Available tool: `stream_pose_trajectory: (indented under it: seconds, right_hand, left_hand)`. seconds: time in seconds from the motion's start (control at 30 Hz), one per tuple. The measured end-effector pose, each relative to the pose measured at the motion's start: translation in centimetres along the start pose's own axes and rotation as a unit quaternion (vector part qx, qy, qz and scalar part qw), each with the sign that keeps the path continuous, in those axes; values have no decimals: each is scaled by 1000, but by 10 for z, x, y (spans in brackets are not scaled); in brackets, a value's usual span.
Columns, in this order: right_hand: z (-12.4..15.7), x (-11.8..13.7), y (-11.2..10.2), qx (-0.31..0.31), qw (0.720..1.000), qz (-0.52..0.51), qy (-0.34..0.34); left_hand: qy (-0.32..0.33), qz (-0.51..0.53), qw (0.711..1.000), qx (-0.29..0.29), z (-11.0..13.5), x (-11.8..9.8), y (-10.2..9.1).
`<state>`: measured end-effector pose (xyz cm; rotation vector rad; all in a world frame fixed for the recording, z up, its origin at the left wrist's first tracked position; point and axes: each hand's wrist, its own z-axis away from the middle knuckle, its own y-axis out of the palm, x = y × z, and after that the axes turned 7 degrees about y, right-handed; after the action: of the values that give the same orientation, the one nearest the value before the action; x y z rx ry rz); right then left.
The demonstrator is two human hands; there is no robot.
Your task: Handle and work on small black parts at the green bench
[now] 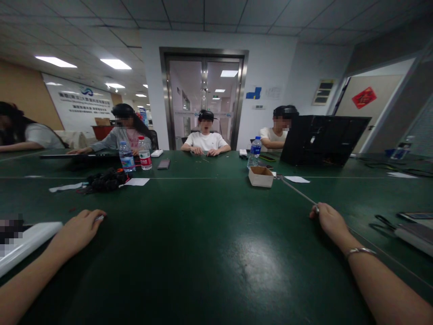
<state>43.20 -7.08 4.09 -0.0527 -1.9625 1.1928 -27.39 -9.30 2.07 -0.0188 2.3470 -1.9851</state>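
My right hand (329, 220) rests on the green table (209, 234) at the right, fingers closed round the near end of a thin grey cable (297, 191) that runs away toward a small cardboard box (260, 176). A metal bracelet sits on that wrist. My left hand (79, 228) lies at the left with its fingers curled over something small and pale at the fingertips, which I cannot make out.
Several people sit across and to the left. On the table are water bottles (127, 156), a black laptop (321, 140), a heap of black parts (106, 179), paper slips (137, 182), a phone (163, 164), a white slab (27, 241) and scissors (384, 222).
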Motion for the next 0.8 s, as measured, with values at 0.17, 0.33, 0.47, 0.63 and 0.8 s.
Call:
stream_pose_trajectory:
  seconds: [0.17, 0.33, 0.47, 0.63, 0.8]
  right_hand:
    - [14, 13, -12, 30, 998, 21, 52]
    - [17, 15, -15, -5, 999, 9, 32]
    - [12, 11, -10, 24, 996, 87, -16]
    - [10, 10, -2, 65, 966, 228, -99]
    - [9, 8, 1, 56, 962, 239, -119]
  left_hand:
    - [68, 80, 994, 2, -16, -57, 1]
    - [153, 136, 979, 9, -37, -157, 1]
    - [195, 182, 964, 9, -46, -241, 4]
    - [230, 242, 941, -53, -40, -306, 16]
    - [231, 301, 922, -77, -36, -310, 23]
